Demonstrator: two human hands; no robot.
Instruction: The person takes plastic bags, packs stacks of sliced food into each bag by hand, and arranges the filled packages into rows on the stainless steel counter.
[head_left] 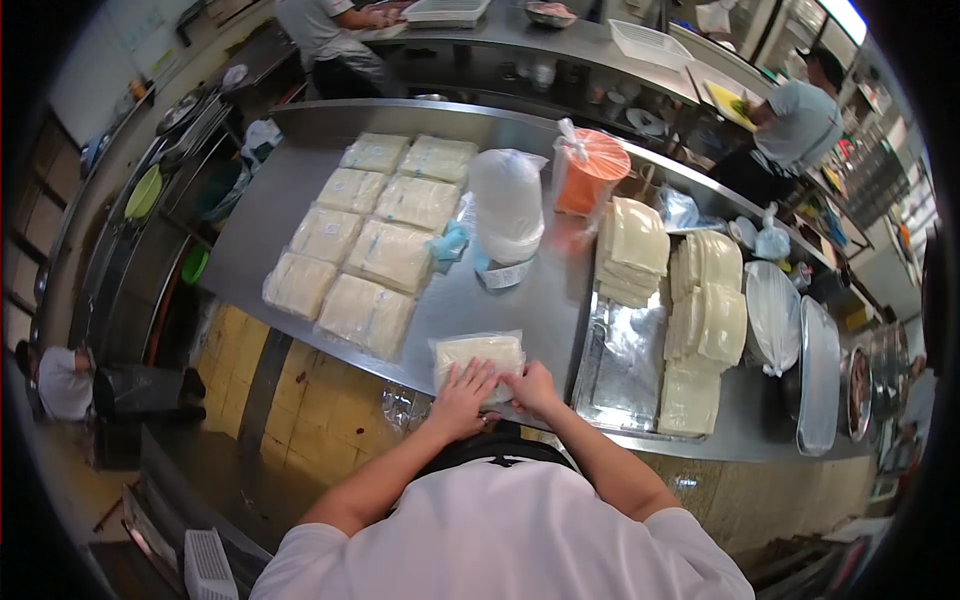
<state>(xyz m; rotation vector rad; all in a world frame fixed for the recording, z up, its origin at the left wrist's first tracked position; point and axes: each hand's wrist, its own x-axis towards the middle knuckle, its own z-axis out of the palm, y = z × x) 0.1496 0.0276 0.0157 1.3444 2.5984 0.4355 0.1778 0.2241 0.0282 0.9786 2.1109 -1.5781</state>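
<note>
A clear plastic bag of pale, flat sheets (480,350) lies at the near edge of the steel table, right in front of me. My left hand (464,398) rests flat on top of this bag with its fingers stretched out. At the bag's near right corner, my right hand (532,388) is closed, its thumb and fingers pinching the plastic. Several similar filled bags (380,250) stand in two rows to the left. Right of my hands, a metal tray (622,375) holds stacks of bare pale sheets (700,300).
A roll of clear plastic bags (507,205) stands mid-table, with a crumpled blue wrapper (450,241) beside it. Behind is an orange tub (590,170) covered in plastic. Lidded containers (818,375) line the right end. Other people work at the far counter (480,35) and at left.
</note>
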